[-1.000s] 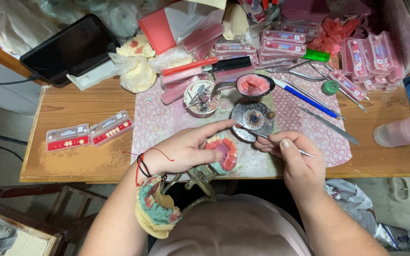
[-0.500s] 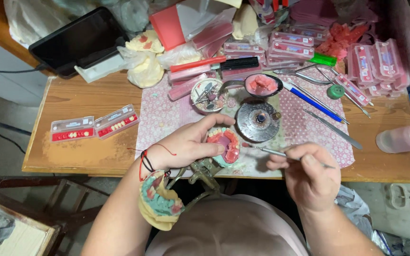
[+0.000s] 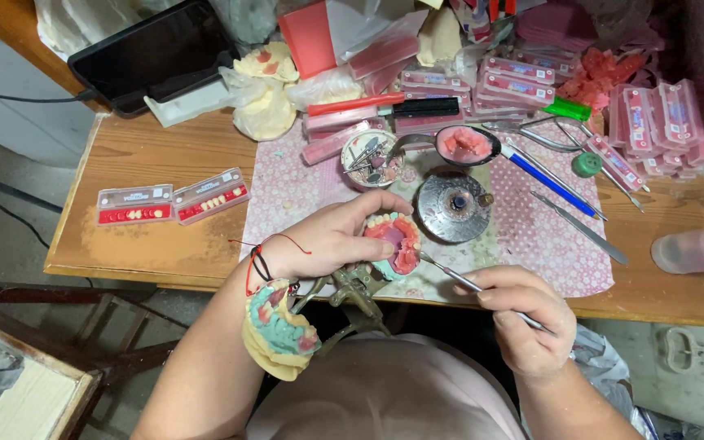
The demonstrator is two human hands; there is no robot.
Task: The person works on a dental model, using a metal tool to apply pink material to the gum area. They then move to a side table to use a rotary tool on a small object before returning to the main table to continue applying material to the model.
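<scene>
My left hand [image 3: 332, 238] grips a denture model [image 3: 395, 241] of pink wax with a row of teeth, mounted on a metal articulator [image 3: 350, 292] at the table's front edge. My right hand [image 3: 523, 316] holds a thin metal carving tool [image 3: 458, 279] like a pen, its tip touching the right side of the pink wax. A round metal burner [image 3: 453, 207] stands just behind the model. A second cast [image 3: 277, 328] of yellow stone with green and pink wax rests under my left forearm.
Two tooth cards [image 3: 171, 200] lie left on the wooden table [image 3: 140, 155]. Behind are a tin of burs [image 3: 371, 158], a bowl of pink wax [image 3: 466, 144], a blue-handled tool [image 3: 549, 182], tweezers [image 3: 580, 229], stacked tooth boxes [image 3: 645, 122], a dark tablet [image 3: 152, 57] and a pale bottle [image 3: 698, 248].
My right hand has drawn back toward me and lowered, now working the tool tip at the model's right side. The view has shifted slightly; my left hand keeps its grip.
</scene>
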